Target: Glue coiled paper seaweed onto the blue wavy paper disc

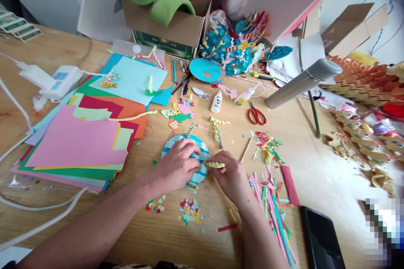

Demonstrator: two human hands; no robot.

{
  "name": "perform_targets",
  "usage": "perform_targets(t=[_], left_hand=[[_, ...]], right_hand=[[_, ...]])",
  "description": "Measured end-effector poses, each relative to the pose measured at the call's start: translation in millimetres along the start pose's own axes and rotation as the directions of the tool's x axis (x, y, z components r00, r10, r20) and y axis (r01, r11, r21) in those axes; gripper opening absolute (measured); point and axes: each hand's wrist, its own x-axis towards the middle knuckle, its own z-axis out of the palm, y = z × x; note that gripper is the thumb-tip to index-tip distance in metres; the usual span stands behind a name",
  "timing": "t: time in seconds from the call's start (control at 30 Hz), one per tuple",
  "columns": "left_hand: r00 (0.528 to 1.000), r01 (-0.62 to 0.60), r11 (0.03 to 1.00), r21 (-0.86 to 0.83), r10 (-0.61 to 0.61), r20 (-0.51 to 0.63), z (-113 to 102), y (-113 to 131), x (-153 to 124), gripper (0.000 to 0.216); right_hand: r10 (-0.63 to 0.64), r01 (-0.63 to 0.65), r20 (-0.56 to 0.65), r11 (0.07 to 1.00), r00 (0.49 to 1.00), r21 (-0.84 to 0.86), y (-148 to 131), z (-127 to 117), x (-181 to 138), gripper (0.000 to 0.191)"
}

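Left hand (176, 164) presses flat, fingers extended, on blue striped paper disc (203, 155); right hand (229, 175) pinches curled yellow paper strip (214, 164) at disc edge.

Left forearm (94, 218) angles in from the bottom-left, right forearm (260, 231) comes up pretty much straight. Left hand (175, 164) sits palm-down on the blue paper disc (203, 151), fingers curved over it. Right hand (229, 176) is just off the disc's right edge, fingers pinched together, wrist bent a bit.
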Motion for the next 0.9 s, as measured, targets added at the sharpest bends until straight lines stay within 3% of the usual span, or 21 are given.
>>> perform_targets(t=[0.33, 0.53, 0.9], left_hand=[[0.998, 0.055, 0.998, 0.015, -0.055, 0.013, 1.6, 0.1, 0.8, 0.021], [0.996, 0.081, 0.996, 0.040, -0.079, -0.042, -0.2, 1.7, 4.9, 0.019], [0.995, 0.032, 0.996, 0.083, -0.040, 0.087, -1.4, -0.2, 32.5, 0.012]], right_hand=[[-0.091, 0.088, -0.039, 0.993, 0.995, -0.076, 1.4, 1.1, -0.5, 0.019], [-0.060, 0.055, -0.048, 0.993, 0.997, -0.102, 3.0, 4.0, 0.3, 0.018], [-0.003, -0.002, -0.048, 0.994, 0.999, -0.110, 4.0, 7.2, 2.8, 0.020]])
